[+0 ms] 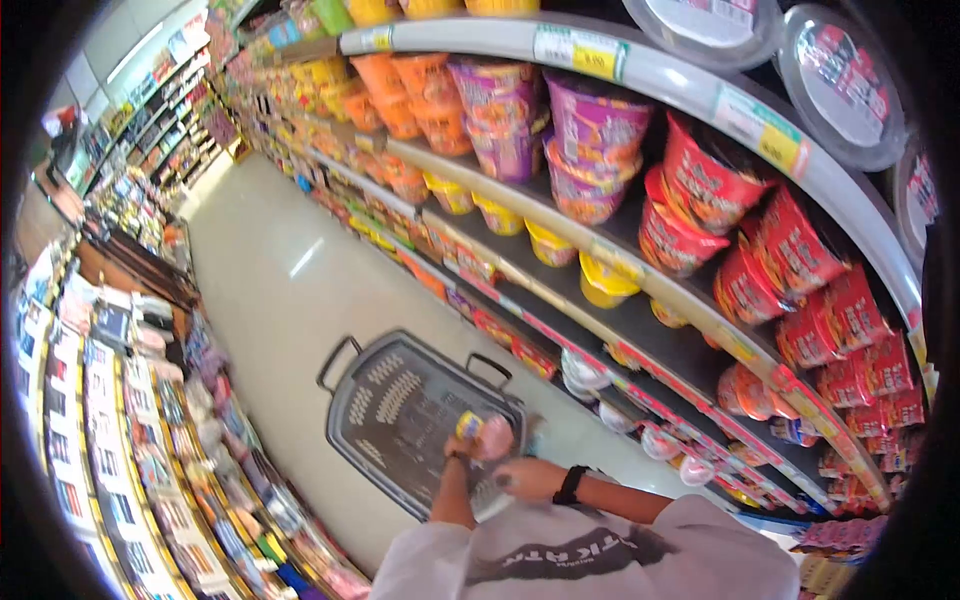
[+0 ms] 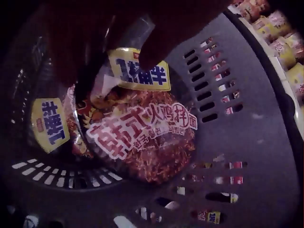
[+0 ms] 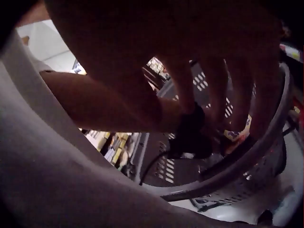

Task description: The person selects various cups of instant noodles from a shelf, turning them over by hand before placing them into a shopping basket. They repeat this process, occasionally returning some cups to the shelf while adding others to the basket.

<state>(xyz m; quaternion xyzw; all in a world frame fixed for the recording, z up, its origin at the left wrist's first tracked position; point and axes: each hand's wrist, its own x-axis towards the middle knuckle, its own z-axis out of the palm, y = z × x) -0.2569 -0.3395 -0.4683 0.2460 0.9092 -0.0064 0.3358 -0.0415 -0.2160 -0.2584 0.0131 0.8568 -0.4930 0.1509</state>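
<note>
A clear-lidded noodle bowl with a yellow label and red printing is inside a grey slotted basket. My left hand grips its edge, fingers dark across the label in the left wrist view. Beside that bowl lies another one with a yellow label, partly hidden. Over the basket's near side, my right hand hangs with fingers loosely extended and nothing visible in them.
Shelves of cup noodles in purple, red and yellow tubs line the right. Left of the aisle floor stand low racks of packaged goods. The basket's handles stick up at its far end.
</note>
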